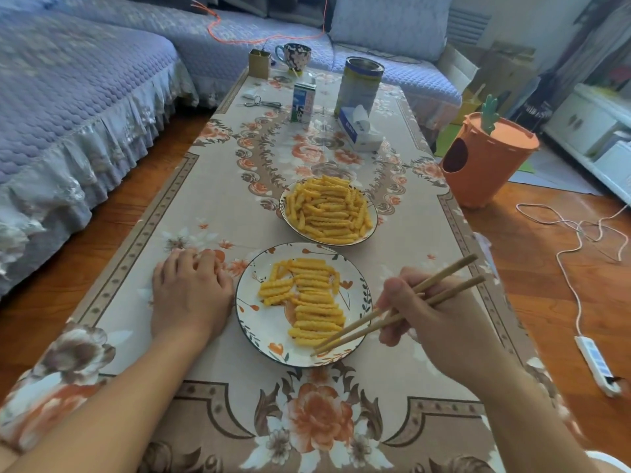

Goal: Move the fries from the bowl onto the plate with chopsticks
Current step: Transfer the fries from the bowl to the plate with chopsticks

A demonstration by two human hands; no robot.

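From the head camera, looking down the long floral-clothed table [211, 206], the right hand [433, 315] is gripping a pair of wooden chopsticks [396, 312], fingers curled round the upper part of the sticks, and the tips are sitting close together over the near right rim of the plate [252, 322], just beside the nearest fries; I cannot tell whether a fry is pinched between them. On the plate the fries [309, 298] are lying in a rough column with a few more laid off to the left, and they are just left of the right hand, with the sticks reaching across from it. The bowl [373, 216] is standing just beyond the plate, farther from the person, piled with more fries [327, 209], well apart from both hands. The left hand [189, 291] is resting on the cloth just beside the plate's left edge, knuckles up, fingers loosely bent and holding nothing. Farther down the table a milk carton [303, 102], a tall tin [359, 85], a tissue pack [360, 129] and a flowered mug [294, 57] are standing. An orange carrot-shaped bin [485, 162] is sitting on the wooden floor to the right.
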